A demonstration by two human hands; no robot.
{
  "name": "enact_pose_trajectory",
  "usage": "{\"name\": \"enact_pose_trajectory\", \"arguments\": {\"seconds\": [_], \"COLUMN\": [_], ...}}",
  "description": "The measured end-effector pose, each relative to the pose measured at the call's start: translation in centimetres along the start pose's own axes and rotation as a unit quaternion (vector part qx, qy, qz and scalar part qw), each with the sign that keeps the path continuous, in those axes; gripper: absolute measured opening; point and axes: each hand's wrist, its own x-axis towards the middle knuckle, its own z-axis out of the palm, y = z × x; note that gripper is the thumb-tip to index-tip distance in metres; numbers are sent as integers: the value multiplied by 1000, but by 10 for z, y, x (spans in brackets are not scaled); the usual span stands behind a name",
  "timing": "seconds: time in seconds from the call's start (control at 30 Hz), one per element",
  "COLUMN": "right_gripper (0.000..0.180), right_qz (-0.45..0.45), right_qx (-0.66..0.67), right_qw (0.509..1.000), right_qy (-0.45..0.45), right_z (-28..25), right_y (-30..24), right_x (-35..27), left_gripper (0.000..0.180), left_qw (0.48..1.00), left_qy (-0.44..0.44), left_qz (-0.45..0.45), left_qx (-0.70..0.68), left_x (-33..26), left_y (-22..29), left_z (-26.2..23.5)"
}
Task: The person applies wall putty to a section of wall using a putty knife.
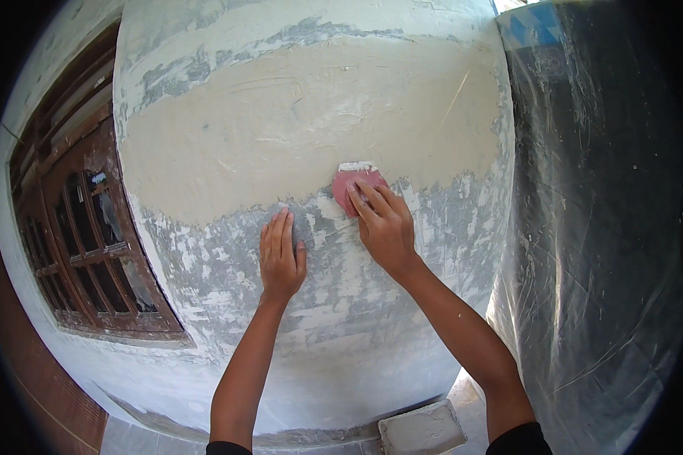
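Note:
A pink putty scraper (343, 194) with white paste along its top edge is pressed to the wall, and my right hand (387, 224) grips it with the fingers spread over its face. The scraper sits at the lower border of a broad band of beige wet-looking filler (296, 121) on the wall. To its left, my left hand (282, 254) lies flat against the patchy grey and white wall (334, 280), fingers stretched upward and holding nothing. Its fingertips are just below the filler's lower edge.
A brown wooden window (99, 243) with small panes is set in the wall at left. Clear plastic sheeting (584, 250) hangs over a dark surface on the right. On the floor at the wall's foot sits a shallow tray (423, 429) of grey-beige paste, between my forearms.

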Motion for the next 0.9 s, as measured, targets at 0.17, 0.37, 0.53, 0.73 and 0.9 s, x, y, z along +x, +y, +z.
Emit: {"name": "enact_pose_trajectory", "arguments": {"seconds": [0.17,0.37,0.53,0.73,0.9], "right_gripper": [41,48,57,55,53], "right_qz": [9,13,24,-3,-8], "right_qx": [-45,-97,-144,-174,-166], "right_qw": [998,983,947,931,935], "right_qy": [-37,-157,-288,-321,-312], "right_z": [11,9,7,6,2], "right_y": [-3,-7,-10,-12,-16], "right_x": [-6,-2,-1,-6,-25], "left_gripper": [55,55,55,56,56], "left_qw": [1000,1000,1000,1000,999], "left_qy": [-2,-2,-6,-8,-11], "left_qz": [7,15,15,10,-2], "left_qx": [13,25,9,-29,-49], "left_x": [-2,-3,-3,-4,-3], "left_y": [-1,-2,-3,-1,5], "left_z": [5,4,2,2,3]}}
